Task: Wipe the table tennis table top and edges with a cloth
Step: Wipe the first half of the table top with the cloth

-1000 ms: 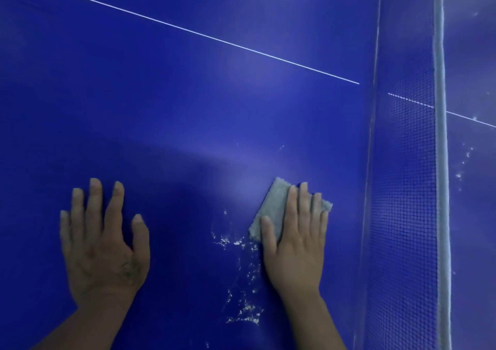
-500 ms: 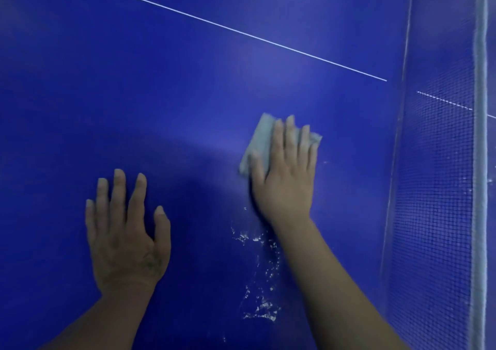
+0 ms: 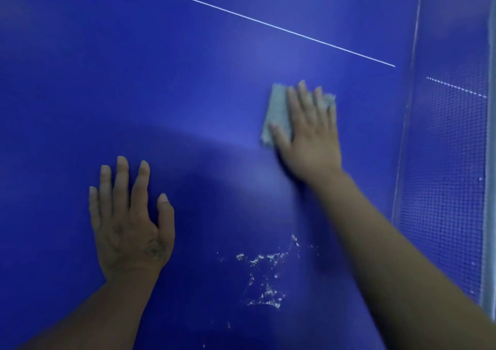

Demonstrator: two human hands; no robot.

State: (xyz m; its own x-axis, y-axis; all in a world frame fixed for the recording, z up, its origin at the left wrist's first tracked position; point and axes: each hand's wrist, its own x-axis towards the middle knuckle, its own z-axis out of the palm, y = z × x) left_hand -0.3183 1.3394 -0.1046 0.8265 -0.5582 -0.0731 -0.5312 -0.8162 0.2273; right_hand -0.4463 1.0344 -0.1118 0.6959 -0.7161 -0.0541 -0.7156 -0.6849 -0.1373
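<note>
The blue table tennis table top fills the view, crossed by a thin white centre line. A folded grey cloth lies flat on it at centre right. My right hand presses the cloth down with straight fingers, covering most of it; the arm is stretched forward and slightly blurred. My left hand rests flat on the table at lower left, fingers spread, holding nothing. White flecks of dirt lie on the surface between my two arms.
The net stands along the right side, with its white top band at the frame's edge. Beyond the mesh the other half of the table shows, with small white specks on it.
My right hand has slid the cloth forward, away from me, leaving the white flecks behind. My left hand stays flat in place on the table.
</note>
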